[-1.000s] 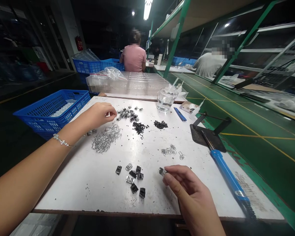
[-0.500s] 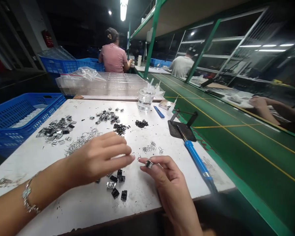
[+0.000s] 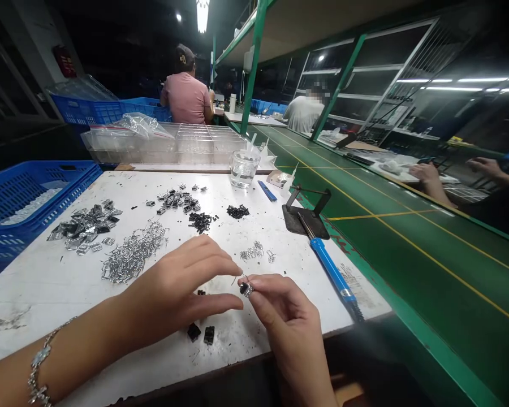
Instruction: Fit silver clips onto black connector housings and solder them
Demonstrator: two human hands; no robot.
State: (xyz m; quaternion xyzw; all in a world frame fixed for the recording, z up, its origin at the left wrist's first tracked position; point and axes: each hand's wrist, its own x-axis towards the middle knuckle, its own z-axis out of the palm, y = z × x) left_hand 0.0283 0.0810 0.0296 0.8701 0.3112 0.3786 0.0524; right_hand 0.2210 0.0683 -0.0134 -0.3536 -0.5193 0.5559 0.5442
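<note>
Between the thumb and fingertips of my right hand (image 3: 290,316) is a small black-and-metal component (image 3: 246,289), with thin wire at its upper edge. My left hand (image 3: 186,282) reaches in from the left, thumb and index finger apart, its fingertips close beside that component; nothing shows gripped in it. Under the left hand, a few black components (image 3: 209,335) lie on the white tabletop (image 3: 152,362), partly hidden by the palm and thumb. Beyond the hands are a small group of bent wires (image 3: 252,250) and a larger heap of bent wire pieces (image 3: 133,254).
A blue soldering iron (image 3: 328,265) leans on a dark metal stand (image 3: 307,220) at right. Farther back are black parts (image 3: 200,221), metal-cased components (image 3: 178,200), a glass cup (image 3: 243,168) and a blue strip (image 3: 267,190). A blue basket (image 3: 68,175) stands left; co-workers sit beyond.
My left thumb has opened away from the index finger, and the left hand has come nearer the component. The right hand keeps its pinch. The whole view has shifted slightly.
</note>
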